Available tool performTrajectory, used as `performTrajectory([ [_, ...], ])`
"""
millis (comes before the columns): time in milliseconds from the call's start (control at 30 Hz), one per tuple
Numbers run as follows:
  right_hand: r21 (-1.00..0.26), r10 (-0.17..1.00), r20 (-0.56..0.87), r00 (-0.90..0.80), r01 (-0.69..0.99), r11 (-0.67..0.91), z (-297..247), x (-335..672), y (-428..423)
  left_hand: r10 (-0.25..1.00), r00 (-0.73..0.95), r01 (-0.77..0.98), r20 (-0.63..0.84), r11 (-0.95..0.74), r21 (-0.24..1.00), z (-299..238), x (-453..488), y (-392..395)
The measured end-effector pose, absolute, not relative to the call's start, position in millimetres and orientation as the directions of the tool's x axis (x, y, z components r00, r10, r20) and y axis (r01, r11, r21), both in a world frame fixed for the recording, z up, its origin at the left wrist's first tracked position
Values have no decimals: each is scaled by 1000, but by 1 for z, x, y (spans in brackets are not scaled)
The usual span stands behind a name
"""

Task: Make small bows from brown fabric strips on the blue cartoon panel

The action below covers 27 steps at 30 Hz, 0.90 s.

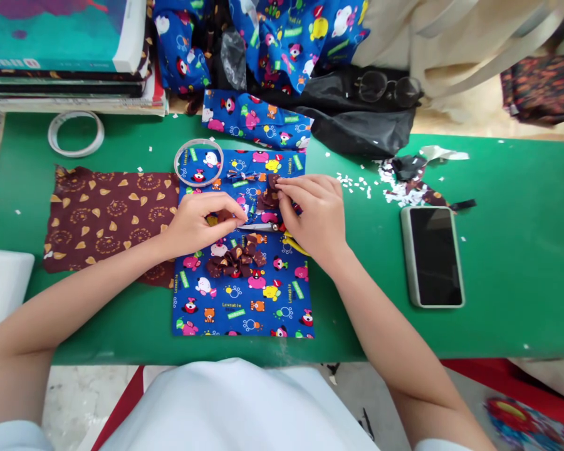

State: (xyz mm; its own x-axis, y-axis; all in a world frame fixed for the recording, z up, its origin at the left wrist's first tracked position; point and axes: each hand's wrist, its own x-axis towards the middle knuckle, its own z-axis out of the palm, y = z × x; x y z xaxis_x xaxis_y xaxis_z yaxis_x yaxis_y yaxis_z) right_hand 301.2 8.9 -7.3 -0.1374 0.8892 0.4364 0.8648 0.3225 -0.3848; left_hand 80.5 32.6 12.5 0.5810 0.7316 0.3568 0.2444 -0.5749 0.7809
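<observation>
My left hand (202, 222) pinches a small brown fabric piece (224, 216) over the blue cartoon-print cloth (244, 300). My right hand (317, 213) holds a folded brown fabric piece (269, 193) at its fingertips, just right of the left hand. Under both hands lie scissors (263, 227) with yellow handles, partly hidden. A heap of small folded brown fabric pieces (236, 260) sits on the blue cloth below my hands. A roll of clear tape (182, 164) lies at the cloth's top left corner.
A brown patterned cloth (103, 216) lies left on the green table (507, 263). A phone (431, 255) rests face up at right, with paper scraps (395, 185) above it. Books (66, 56), more blue fabric (256, 119), a black bag with glasses (388, 88) and a white tape roll (54, 134) line the far edge.
</observation>
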Motion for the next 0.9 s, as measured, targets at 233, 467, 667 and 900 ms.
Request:
performTrajectory([
  [233, -578, 892, 448, 60, 781, 237, -2, 301, 8, 739, 574, 251, 353, -569, 783, 10, 80, 33],
  [467, -635, 920, 379, 93, 750, 186, -1, 301, 6, 734, 592, 245, 334, -559, 792, 9, 79, 34],
  [667, -636, 919, 381, 102, 751, 180, -1, 301, 6, 732, 592, 248, 338, -564, 788, 10, 79, 33],
  [900, -737, 905, 404, 136, 635, 233, 9, 295, -1, 724, 580, 245, 373, -592, 768, 10, 79, 34],
])
